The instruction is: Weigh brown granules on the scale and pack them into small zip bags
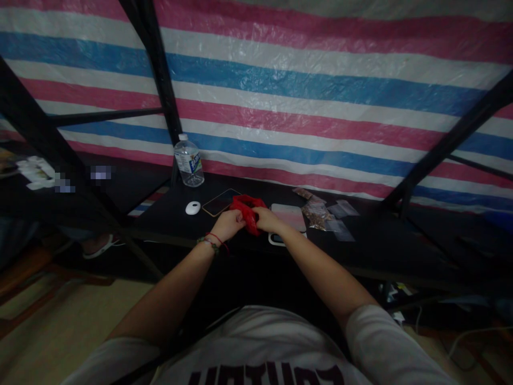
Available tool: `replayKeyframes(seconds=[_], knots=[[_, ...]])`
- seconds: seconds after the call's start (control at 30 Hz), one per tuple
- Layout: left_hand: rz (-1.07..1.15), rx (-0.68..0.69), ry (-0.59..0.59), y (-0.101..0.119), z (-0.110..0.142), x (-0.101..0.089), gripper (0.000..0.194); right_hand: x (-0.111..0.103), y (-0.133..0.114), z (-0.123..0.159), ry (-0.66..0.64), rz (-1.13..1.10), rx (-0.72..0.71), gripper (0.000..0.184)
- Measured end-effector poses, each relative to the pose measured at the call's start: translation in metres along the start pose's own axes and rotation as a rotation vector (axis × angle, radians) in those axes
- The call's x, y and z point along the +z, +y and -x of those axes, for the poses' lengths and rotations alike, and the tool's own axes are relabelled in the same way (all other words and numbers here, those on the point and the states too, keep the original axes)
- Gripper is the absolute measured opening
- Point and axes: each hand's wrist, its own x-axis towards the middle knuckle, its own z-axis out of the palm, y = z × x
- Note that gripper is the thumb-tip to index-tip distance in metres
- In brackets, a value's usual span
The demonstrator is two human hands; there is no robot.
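A red plastic bag (251, 216) is held over the black shelf with its mouth spread apart. My left hand (230, 224) pinches its left side, and a red string and a beaded bracelet circle that wrist. On the other side, my right hand (267, 219) grips the bag's edge, fingertips partly hidden by the plastic. What lies inside the bag I cannot make out. Just right of it sits a small digital scale (289, 216) with a flat, pale plate. Farther right are small clear bags (317, 213) with brownish bits in them, beside flat clear bags (340, 229).
A clear plastic bottle (189, 163) stands at the back left by a black metal post. Near it lie a white rounded object (193, 208) and a dark flat rectangle with a light rim (219, 202). Striped sheeting (288, 96) hangs behind. A sandalled foot (98, 245) shows at left.
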Motion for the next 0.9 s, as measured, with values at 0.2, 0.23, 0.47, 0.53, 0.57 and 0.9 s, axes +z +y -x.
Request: replayKeyframes(seconds=[0.2, 0.23, 0.47, 0.53, 0.57, 0.9], knots=[[-0.003, 0.062, -0.053, -0.001, 0.000, -0.007, 0.025, -0.004, -0.002, 0.002, 0.001, -0.025, 0.022, 0.031], [-0.016, 0.049, -0.039, 0.000, 0.000, -0.009, 0.025, -0.004, -0.002, 0.002, -0.003, -0.048, 0.022, 0.032], [-0.087, 0.002, -0.112, -0.005, 0.002, -0.022, 0.019, -0.005, 0.009, 0.001, 0.030, -0.248, 0.069, 0.036], [-0.125, -0.001, -0.134, -0.006, 0.003, -0.028, 0.017, -0.005, 0.012, 0.001, 0.064, -0.282, 0.084, 0.035], [-0.141, -0.003, -0.130, -0.006, 0.003, -0.032, 0.016, -0.005, 0.012, 0.001, 0.077, -0.298, 0.086, 0.035], [0.002, 0.284, 0.048, 0.019, 0.011, -0.040, 0.047, -0.012, 0.009, 0.006, 0.125, -0.455, 0.044, 0.039]])
